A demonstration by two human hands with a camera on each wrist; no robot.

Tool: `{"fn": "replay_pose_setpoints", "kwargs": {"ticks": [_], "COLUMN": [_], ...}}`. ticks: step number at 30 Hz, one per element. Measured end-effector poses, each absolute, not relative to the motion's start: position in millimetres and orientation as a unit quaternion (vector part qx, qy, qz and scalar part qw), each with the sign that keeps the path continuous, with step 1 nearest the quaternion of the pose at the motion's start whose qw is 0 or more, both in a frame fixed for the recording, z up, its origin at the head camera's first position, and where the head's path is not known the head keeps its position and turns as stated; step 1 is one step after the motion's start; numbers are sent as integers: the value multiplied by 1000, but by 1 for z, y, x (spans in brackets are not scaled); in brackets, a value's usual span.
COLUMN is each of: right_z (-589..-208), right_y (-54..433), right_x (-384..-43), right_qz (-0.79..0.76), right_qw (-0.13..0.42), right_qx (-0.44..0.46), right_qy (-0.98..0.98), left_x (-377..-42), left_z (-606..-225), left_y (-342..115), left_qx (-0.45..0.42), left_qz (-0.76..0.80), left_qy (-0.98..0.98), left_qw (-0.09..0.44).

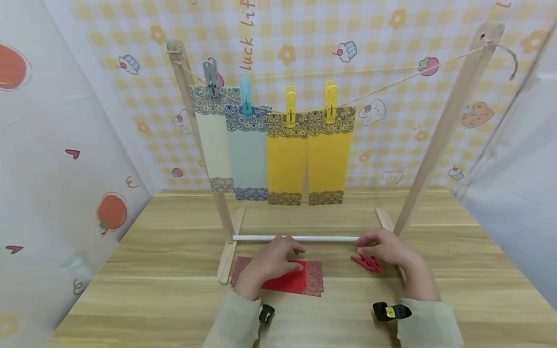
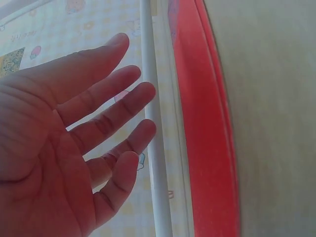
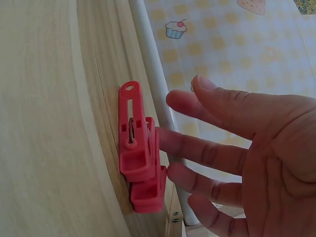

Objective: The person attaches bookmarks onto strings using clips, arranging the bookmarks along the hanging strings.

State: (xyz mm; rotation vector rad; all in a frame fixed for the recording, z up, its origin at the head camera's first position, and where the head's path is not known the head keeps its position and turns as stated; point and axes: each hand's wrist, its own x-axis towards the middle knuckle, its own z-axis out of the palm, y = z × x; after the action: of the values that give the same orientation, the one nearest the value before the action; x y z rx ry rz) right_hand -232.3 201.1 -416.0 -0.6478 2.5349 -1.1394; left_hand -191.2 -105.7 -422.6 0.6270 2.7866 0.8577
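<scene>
My left hand hovers over a small stack of red paper cards with patterned ends, lying on the table. Its fingers are spread and loosely bent, and nothing is between them; the left wrist view shows the bare palm beside the cards' red edges. My right hand is beside red plastic clothespins on the table. In the right wrist view two clothespins lie overlapping, with the relaxed fingertips right at their side and no grip around them.
A wooden frame with a white crossbar stands behind both hands. On its string hang a cream card, a pale blue-green card and two yellow cards, clipped by grey, blue and yellow clothespins. A checked cloth hangs behind.
</scene>
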Motion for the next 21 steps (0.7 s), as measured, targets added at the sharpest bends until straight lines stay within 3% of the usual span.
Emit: {"fn": "replay_pose_setpoints", "kwargs": {"ticks": [5,13,21], "right_z": [-418,-421,-419], "right_y": [198,193,190], "right_x": [-231,-232,-227], "right_qz": [-373,-401,-377], "right_qw": [147,213,227], "right_qx": [-221,-225,-192], "right_qy": [889,862,877], "left_x": [-187,-185,-183], "left_z": [-423,-421,-423], "left_y": [-106,-107,-105], "left_qx": [200,177,163], "left_qz": [279,273,257], "left_qy": [934,937,943], "left_qw": [100,129,135]}}
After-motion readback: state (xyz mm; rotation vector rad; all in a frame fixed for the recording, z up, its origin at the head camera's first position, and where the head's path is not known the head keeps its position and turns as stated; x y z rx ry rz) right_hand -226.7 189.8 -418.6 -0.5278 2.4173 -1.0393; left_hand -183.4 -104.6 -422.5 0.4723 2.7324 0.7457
